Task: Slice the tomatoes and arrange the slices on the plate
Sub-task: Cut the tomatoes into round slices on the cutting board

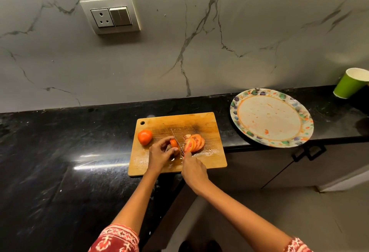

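One head-worn wide-angle camera is looking forward and down from above the person's forearms. It is facing the marble wall (199, 31), with the black counter (60, 141) stretching across the middle and the cutting board (199, 121) sitting near the centre. The floor (259, 211) is showing at lower right. Straight lines are bending toward the edges.

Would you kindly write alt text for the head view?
On a wooden cutting board, the left hand holds a tomato piece while the right hand cuts it with a knife. Cut slices lie right, a whole tomato left; the plate holds none.
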A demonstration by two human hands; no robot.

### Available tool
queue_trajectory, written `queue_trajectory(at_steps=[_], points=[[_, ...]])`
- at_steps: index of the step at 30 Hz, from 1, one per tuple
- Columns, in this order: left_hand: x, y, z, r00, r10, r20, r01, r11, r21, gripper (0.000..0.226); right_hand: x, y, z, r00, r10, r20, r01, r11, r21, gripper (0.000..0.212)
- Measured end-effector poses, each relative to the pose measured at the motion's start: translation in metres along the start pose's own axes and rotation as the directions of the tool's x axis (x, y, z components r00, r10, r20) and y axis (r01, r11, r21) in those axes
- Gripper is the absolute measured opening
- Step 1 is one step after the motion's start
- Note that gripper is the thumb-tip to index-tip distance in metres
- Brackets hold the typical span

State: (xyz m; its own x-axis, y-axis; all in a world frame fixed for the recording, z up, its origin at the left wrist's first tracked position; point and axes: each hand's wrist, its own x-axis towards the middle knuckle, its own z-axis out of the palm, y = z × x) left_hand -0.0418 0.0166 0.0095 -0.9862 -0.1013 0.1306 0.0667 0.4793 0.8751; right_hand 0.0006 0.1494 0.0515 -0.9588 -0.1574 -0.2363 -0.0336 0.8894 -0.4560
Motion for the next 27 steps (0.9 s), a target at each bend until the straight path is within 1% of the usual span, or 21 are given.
queue_trajectory(at_steps=[2,5,7,9,11,14,18,22,27], points=[[0.001,0.000,-0.001,1.000,-0.010,-0.012,0.009,1.000,-0.005,0.040,-0.002,0.004,0.002,1.000,0.007,0.016,-0.007,1.000,-0.022,0.026],[0.002,-0.003,-0.005,0.999,-0.025,-0.032,0.025,0.999,-0.022,0.039,-0.020,0.016,0.014,0.995,0.031,0.090,-0.030,0.999,-0.017,0.027],[0.000,-0.005,-0.006,0.999,-0.034,-0.022,0.032,0.998,-0.057,0.041,-0.027,0.021,0.013,0.997,0.021,0.077,-0.021,1.000,-0.003,0.026],[-0.003,-0.006,-0.003,0.999,-0.032,-0.014,0.031,0.996,-0.089,0.042,-0.017,0.017,0.003,1.000,0.003,0.011,-0.004,0.998,0.067,0.025],[-0.004,-0.007,0.000,1.000,-0.021,-0.005,0.020,0.996,-0.089,0.043,-0.004,0.009,-0.008,1.000,-0.007,-0.015,0.009,0.992,0.129,0.028],[-0.002,-0.007,-0.001,1.000,-0.017,-0.012,0.016,0.995,-0.094,0.043,0.007,0.002,-0.014,1.000,-0.001,0.023,-0.002,0.990,0.139,0.033],[-0.003,-0.006,-0.001,0.999,-0.031,-0.015,0.029,0.994,-0.105,0.045,0.004,0.001,-0.009,0.996,0.028,0.081,-0.040,0.988,0.147,0.033],[-0.003,-0.007,-0.001,0.999,-0.047,-0.012,0.045,0.993,-0.107,0.046,0.004,0.000,-0.006,0.997,0.018,0.073,-0.027,0.992,0.123,0.033],[-0.004,-0.007,0.000,0.999,-0.053,-0.012,0.051,0.992,-0.117,0.046,0.011,-0.005,-0.006,0.998,0.001,0.067,-0.002,1.000,0.024,0.028]])
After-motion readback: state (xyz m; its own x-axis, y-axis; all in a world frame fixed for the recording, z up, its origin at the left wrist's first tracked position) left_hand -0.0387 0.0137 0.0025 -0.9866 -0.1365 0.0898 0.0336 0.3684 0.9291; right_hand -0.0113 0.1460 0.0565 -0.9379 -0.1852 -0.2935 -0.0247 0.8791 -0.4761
